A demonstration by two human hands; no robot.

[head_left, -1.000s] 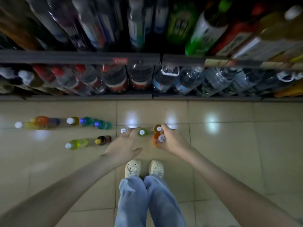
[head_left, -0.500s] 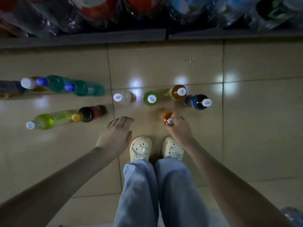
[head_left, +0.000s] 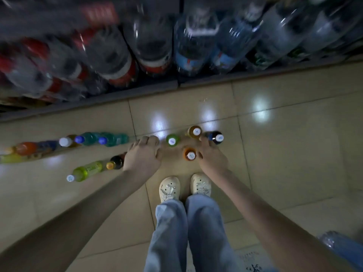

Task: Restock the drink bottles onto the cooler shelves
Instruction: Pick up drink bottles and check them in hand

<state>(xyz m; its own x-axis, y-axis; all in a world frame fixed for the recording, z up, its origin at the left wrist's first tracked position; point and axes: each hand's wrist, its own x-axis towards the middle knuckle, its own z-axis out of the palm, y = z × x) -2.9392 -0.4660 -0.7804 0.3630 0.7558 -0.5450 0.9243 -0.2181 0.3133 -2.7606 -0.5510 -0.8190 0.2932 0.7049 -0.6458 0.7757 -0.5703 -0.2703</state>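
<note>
Just past white clogs [head_left: 170,188] on the tiled floor [head_left: 294,154], the left hand [head_left: 143,154] curls downward beside a green bottle [head_left: 172,140], the right hand [head_left: 212,157] reaches between an orange bottle [head_left: 189,154] and a dark blue bottle [head_left: 216,137], neither grip discernible, with the stocked cooler shelf [head_left: 255,78] beyond.

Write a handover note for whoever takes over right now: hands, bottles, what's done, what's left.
Left hand: fingers curled down beside the green bottle; grip hidden.
Right hand: open, fingertips at the dark bottle, thumb by the orange bottle.
Amber bottle stands close by; more bottles in two rows at the left, all on the floor.
Done: none of these shelved. Left: move them all onto the shelves.
</note>
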